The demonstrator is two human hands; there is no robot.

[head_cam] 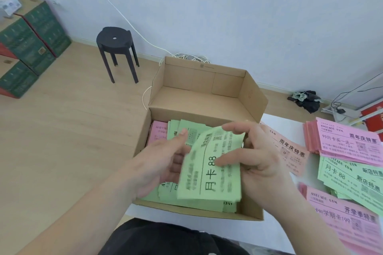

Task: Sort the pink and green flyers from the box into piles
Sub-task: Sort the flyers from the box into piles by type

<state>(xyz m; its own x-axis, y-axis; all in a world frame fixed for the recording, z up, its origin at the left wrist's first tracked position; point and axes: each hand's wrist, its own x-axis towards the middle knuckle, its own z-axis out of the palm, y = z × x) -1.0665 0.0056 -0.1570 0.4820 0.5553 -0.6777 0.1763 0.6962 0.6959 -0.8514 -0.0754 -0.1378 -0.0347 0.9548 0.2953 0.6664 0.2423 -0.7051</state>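
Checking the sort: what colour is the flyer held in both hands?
The flyer is green with black print; head view.

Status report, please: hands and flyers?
Left hand, right hand: both holding a green flyer over the cardboard box. Green pile waits at right. Nothing blocking.

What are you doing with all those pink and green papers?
A person is sorting flyers by colour. The left hand and the right hand together hold a green flyer just above an open cardboard box. Other green flyers and a pink flyer lie in the box. To the right of the box sit a pink pile, a green pile and a second pink pile, so the sorting is partly done.
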